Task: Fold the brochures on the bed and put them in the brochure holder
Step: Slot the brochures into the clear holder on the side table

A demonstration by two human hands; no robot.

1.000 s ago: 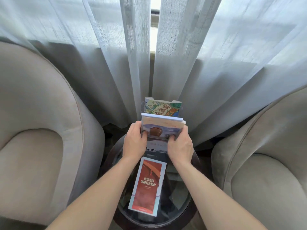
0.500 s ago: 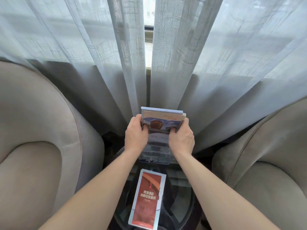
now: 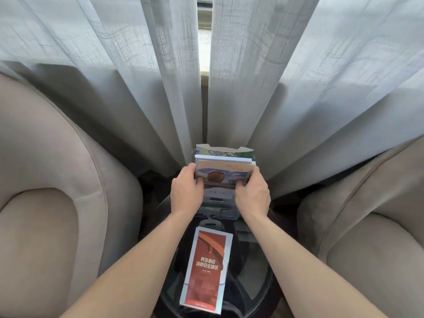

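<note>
Both the left hand and the right hand pinch a folded brochure, seating it in the clear holder. Near the holder, a red brochure lies on the counter, apparently next.

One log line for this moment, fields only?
both hands grip brochures | over holder | red brochure on table

Sheer grey-white curtains hang in long folds across the back, parted by a narrow gap where bright daylight comes through. Two beige upholstered armchairs, one at the left and one at the right, flank a small round glass worktop with a dark rim.
</note>
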